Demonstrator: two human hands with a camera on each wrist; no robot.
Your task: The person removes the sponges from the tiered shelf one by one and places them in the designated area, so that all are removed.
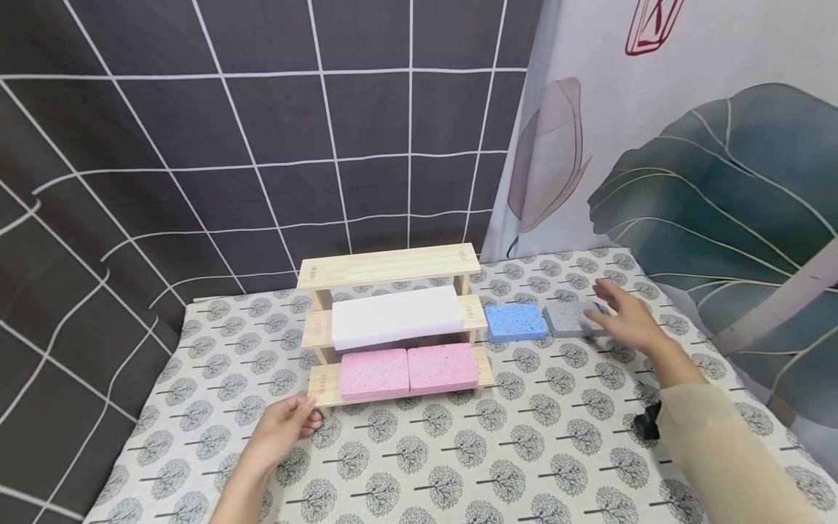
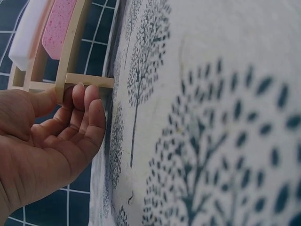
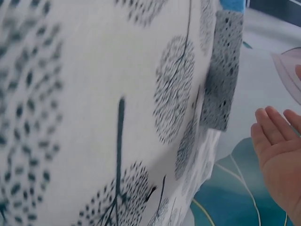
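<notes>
A three-step wooden rack (image 1: 386, 263) stands on the patterned cloth. My left hand (image 1: 280, 429) pinches the left end of its lowest step, the thumb on the plank and the fingers curled beneath, as the left wrist view (image 2: 61, 127) shows. Two pink sponges (image 1: 374, 373) lie side by side on that step. On the middle step rests a white block (image 1: 396, 317). To the rack's right, a blue sponge (image 1: 517, 322) and a grey sponge (image 1: 568, 320) lie on the cloth. My right hand (image 1: 625, 319) hovers at the grey sponge's right end, fingers extended, holding nothing.
Tree-print cloth (image 1: 419, 466) covers the table. Behind it hangs a dark sheet with white grid lines (image 1: 262, 124). A leaf-print curtain (image 1: 713, 182) borders the right side. A small black object (image 1: 647, 422) shows beside my right sleeve.
</notes>
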